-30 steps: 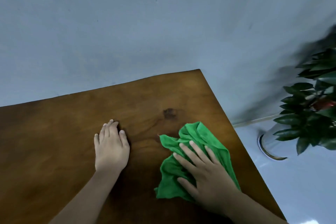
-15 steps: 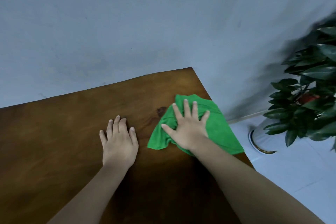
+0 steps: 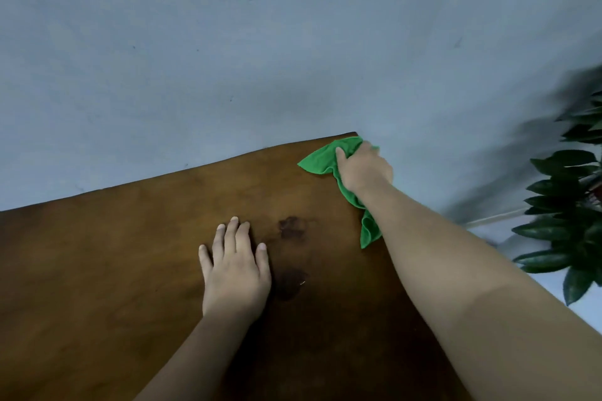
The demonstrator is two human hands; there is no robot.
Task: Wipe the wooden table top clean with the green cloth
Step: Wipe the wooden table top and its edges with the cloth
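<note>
The brown wooden table top fills the lower left of the head view. My right hand is stretched out to the table's far right corner and presses on the green cloth, with its fingers curled over the cloth. A strip of the cloth trails back along the right edge under my forearm. My left hand lies flat on the wood with its fingers apart, holding nothing. Dark knots mark the wood just right of it.
A pale blue-grey wall rises directly behind the table. A potted plant with dark green leaves stands on the floor to the right, beyond the table's right edge.
My right hand has pushed the green cloth away from me, from the near right part of the table to its far right corner. My left hand has stayed flat on the wood.
</note>
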